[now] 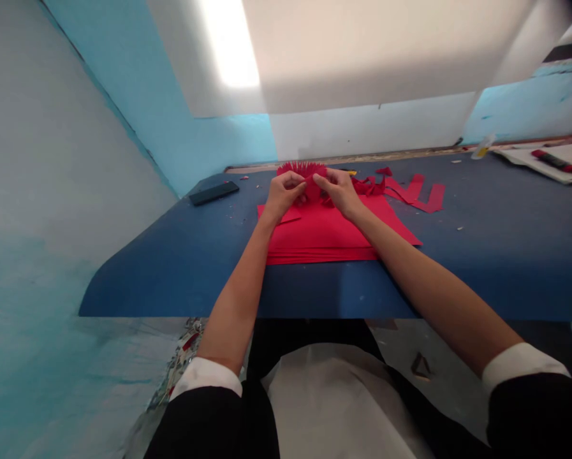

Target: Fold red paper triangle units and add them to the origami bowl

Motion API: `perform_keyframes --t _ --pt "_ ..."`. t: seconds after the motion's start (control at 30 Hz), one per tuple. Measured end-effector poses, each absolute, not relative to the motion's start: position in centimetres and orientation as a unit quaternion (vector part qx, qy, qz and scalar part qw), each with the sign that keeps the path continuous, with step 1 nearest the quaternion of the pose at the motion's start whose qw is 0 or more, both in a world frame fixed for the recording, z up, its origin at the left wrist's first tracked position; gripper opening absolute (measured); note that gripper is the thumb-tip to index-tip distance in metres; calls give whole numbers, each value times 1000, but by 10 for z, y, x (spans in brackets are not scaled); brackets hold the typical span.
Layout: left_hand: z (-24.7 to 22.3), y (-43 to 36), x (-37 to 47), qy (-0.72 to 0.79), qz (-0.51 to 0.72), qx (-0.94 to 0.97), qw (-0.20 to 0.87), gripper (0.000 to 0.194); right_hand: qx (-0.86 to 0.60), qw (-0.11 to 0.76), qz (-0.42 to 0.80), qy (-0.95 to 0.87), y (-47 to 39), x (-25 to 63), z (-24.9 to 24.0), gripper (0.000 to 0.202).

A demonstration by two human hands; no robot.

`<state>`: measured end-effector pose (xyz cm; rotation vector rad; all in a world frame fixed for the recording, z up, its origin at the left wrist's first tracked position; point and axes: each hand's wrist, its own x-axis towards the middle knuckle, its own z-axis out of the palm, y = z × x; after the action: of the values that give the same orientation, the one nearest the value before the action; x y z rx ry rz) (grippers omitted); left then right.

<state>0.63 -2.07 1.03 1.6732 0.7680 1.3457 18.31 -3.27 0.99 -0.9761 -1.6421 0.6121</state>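
Fringe [301, 169] toward the table's [171, 268] far edge
Your left hand [284, 191] and right hand [342, 190] pinch it between closed fingertips, probably for steadiness.

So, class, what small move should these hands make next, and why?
Perhaps firmly press the near edge of the fringed red paper: the left hand and right hand both pinch there, close together, with the fringe pointing away, so they seem well placed for it.
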Motion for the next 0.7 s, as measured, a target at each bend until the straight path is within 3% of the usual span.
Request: perform_keyframes --t 0.17,0.33,0.43,0.7 --pt "11 -24 6 296 532 664 435 36 -389 562 315 -659 -37 174 14 33" --pt "14 -28 7 277 537 650 461 35 -381 565 366 -634 -40 174 15 36" --pt "16 -30 8 268 550 631 477 30 -382 574 348 -635 -42 176 16 34" --pt "19 -36 6 267 531 602 533 18 -386 601 297 -634 -39 177 17 7"
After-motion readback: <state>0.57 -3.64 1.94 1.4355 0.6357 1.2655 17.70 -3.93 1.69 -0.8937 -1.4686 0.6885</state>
